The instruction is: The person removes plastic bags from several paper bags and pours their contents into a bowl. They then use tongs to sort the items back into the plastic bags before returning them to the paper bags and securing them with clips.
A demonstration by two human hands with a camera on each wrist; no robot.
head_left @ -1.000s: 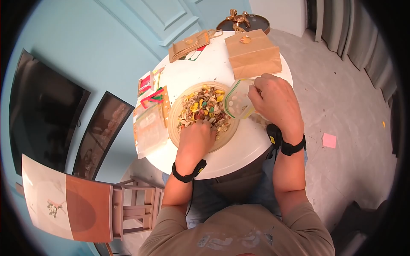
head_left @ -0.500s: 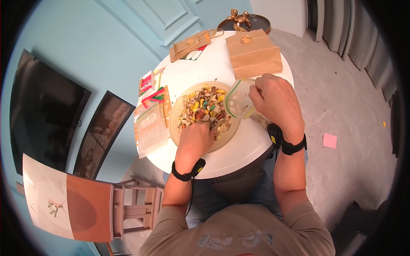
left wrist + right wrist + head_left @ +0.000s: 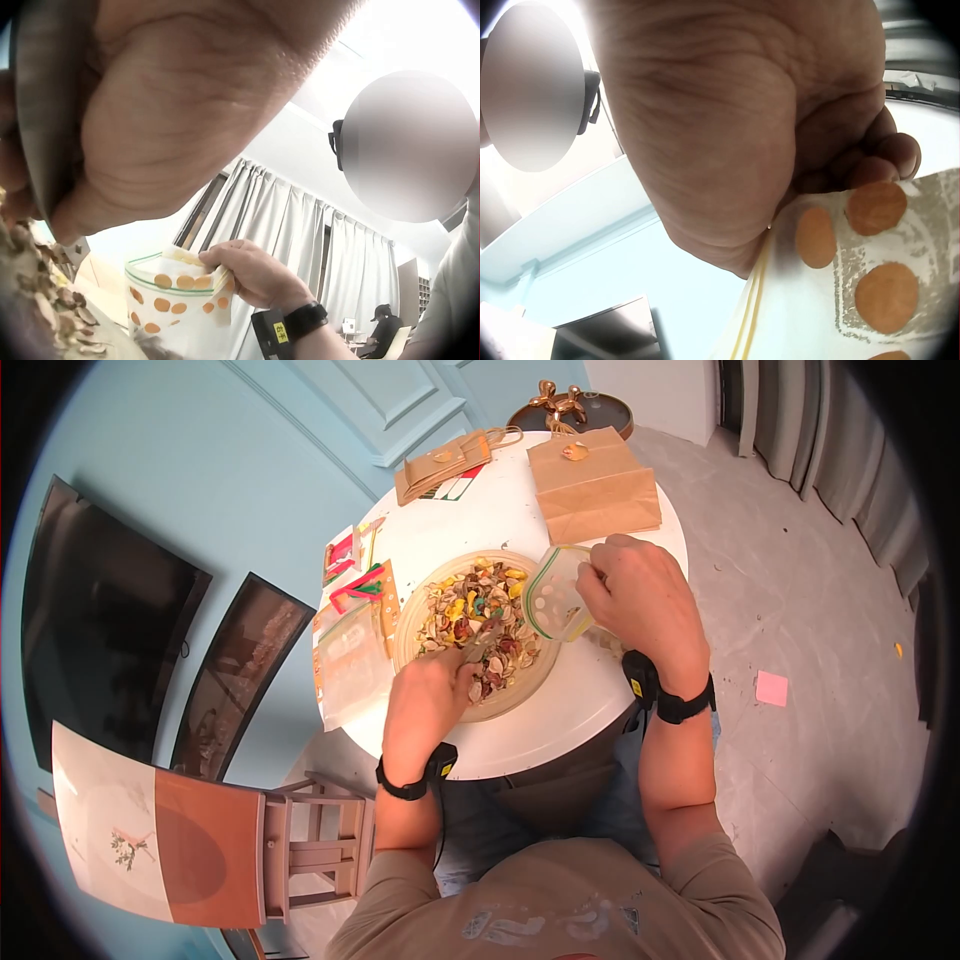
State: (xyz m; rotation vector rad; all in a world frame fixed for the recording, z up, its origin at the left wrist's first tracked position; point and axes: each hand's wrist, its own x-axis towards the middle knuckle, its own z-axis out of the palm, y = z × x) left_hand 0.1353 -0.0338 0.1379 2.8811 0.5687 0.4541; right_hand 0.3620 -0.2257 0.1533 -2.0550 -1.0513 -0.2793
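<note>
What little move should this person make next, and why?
Probably lift some flakes across into the dotted bag. The left hand grips a grey tool over the flakes on the round plate, while the right hand pinches the bag close by, its mouth apparently open.

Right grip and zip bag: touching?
Touching. The left wrist view shows the right grip pinching the zip bag at its top edge.
</note>
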